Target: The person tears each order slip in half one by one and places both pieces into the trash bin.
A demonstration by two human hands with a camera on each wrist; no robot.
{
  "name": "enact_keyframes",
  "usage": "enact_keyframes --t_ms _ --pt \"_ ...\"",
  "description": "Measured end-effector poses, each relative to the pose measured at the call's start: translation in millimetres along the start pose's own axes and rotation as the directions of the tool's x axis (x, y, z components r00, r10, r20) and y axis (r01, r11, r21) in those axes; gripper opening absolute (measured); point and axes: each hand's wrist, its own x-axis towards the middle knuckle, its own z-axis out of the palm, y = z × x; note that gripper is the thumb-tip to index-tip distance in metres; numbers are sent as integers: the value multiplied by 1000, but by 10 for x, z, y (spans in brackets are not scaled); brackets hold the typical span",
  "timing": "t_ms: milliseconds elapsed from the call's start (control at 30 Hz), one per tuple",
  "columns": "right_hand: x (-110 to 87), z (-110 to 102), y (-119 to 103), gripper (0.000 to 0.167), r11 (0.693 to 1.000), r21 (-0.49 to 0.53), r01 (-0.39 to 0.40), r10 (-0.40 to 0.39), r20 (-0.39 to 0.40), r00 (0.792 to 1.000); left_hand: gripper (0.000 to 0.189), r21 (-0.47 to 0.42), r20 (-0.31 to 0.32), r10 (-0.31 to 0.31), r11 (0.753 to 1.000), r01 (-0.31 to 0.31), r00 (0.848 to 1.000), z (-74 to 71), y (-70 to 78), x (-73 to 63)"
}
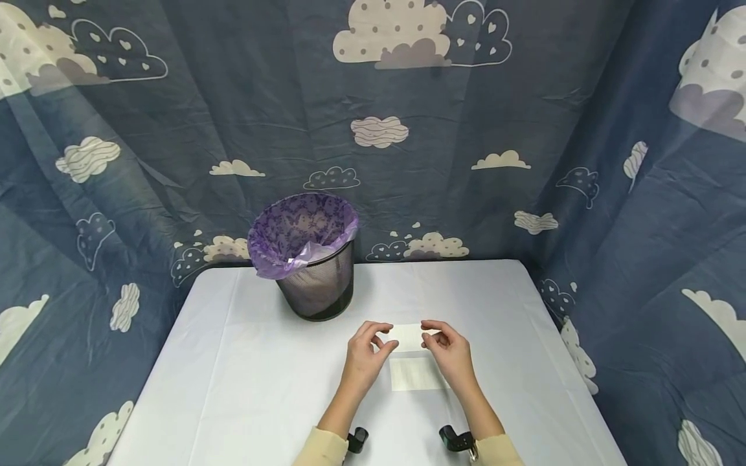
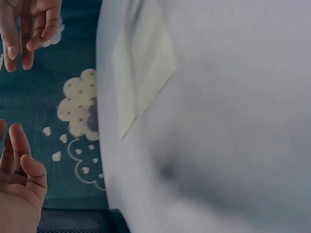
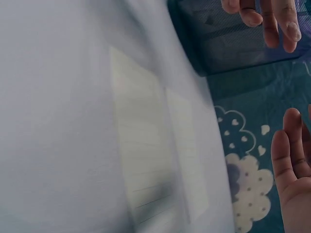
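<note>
Two pale cream, paper-like rectangles lie on the white table, one behind the other. In the head view my left hand (image 1: 366, 355) overlaps the left end of the far rectangle (image 1: 405, 338), and my right hand (image 1: 450, 355) overlaps its right end. The near rectangle (image 1: 415, 375) is partly covered by the right hand and wrist. Both wrist views show the hands raised off the rectangles, fingers loosely bent and nothing between them. From the left wrist, the left hand (image 2: 22, 189) faces the right hand (image 2: 31, 31) across a gap.
A black mesh wastebasket (image 1: 317, 291) with a purple liner (image 1: 274, 259) stands at the back left of the table (image 1: 280, 388). Dark blue cloud-print curtains (image 1: 262, 116) hang behind and along both sides. Each wrist wears a small black camera.
</note>
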Motion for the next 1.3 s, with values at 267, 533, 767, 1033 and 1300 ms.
enact_keyframes --t_ms 267,533,767,1033,1300 --pt "-60 3 246 30 997 -55 -53 54 16 998 30 50 37 38 998 -40 999 167 -107 -66" --pt "-92 -20 438 33 980 -146 -133 138 26 990 33 70 113 -16 998 8 993 329 -185 -129" --pt "-112 -60 585 36 960 -230 -160 177 52 983 36 94 154 -26 996 12 988 462 -270 -171" --pt "-105 -97 647 37 951 -263 -160 184 67 981 39 123 197 -110 989 87 974 548 -328 -175" --pt "-81 -95 674 35 943 -310 -125 157 82 984 51 304 271 -162 950 75 949 668 -354 -204"
